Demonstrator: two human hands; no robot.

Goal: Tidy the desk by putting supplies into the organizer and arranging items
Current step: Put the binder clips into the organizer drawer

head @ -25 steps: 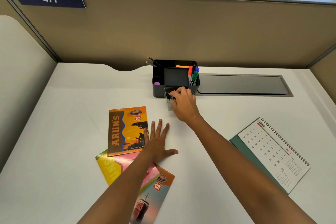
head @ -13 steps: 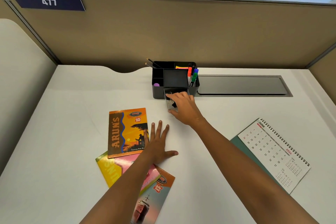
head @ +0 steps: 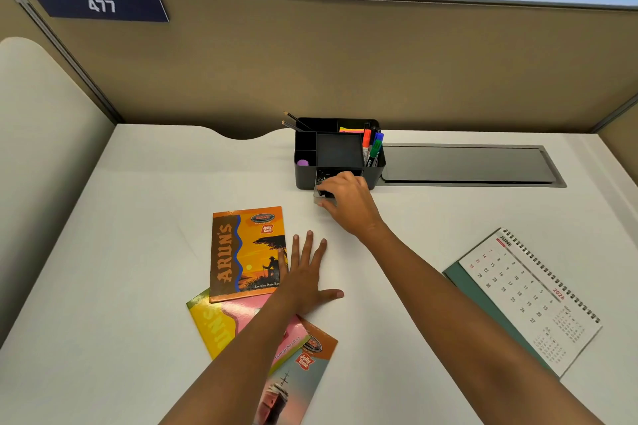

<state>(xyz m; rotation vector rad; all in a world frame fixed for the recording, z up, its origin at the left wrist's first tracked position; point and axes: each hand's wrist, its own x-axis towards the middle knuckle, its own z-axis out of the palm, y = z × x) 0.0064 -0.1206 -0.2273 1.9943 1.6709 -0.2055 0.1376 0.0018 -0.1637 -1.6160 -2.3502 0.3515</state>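
Note:
A black desk organizer (head: 305,179) stands at the back of the white desk, holding pencils (head: 295,121), coloured markers (head: 373,145), sticky notes (head: 350,129) and a purple eraser (head: 302,162). Its small clear drawer (head: 322,195) sticks out at the front with dark clips inside. My right hand (head: 348,203) grips the drawer's front, fingers curled over it. My left hand (head: 305,274) lies flat on the desk, fingers spread, its edge on the orange notebook (head: 241,255). Two more notebooks (head: 221,324) lie fanned beneath my left forearm.
A spiral desk calendar (head: 531,297) lies flat at the right. A dark cable tray cover (head: 466,164) is set into the desk right of the organizer. A beige partition (head: 345,62) closes off the back and sides.
My right hand has drawn back slightly toward me at the drawer, which stays pulled out of the organizer. My left hand has stayed flat in place.

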